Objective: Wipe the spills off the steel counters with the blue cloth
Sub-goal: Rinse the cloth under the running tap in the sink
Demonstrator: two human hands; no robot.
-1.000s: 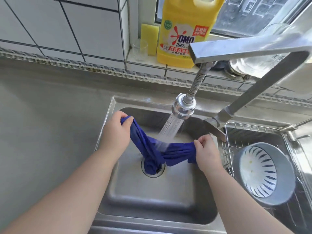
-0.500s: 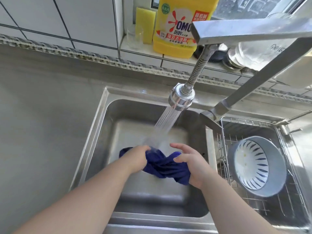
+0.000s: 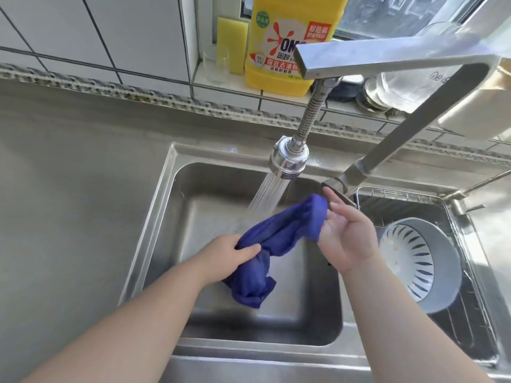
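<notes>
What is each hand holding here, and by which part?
Both hold the blue cloth: left hand grips its middle, right hand its upper end.

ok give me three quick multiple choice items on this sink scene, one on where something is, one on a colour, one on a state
1. Where is the bowl?
A. in the wire rack right of the sink
B. on the window ledge
C. on the left counter

2. What colour is the detergent bottle?
A. green
B. yellow
C. red

3. What is the faucet doing?
A. off
B. dripping
C. spraying water

Answers: 1 A, it sits inside the wire rack. 2 B, its body is yellow. 3 C, a spray falls toward the blue cloth, held by the left hand and right hand.
</notes>
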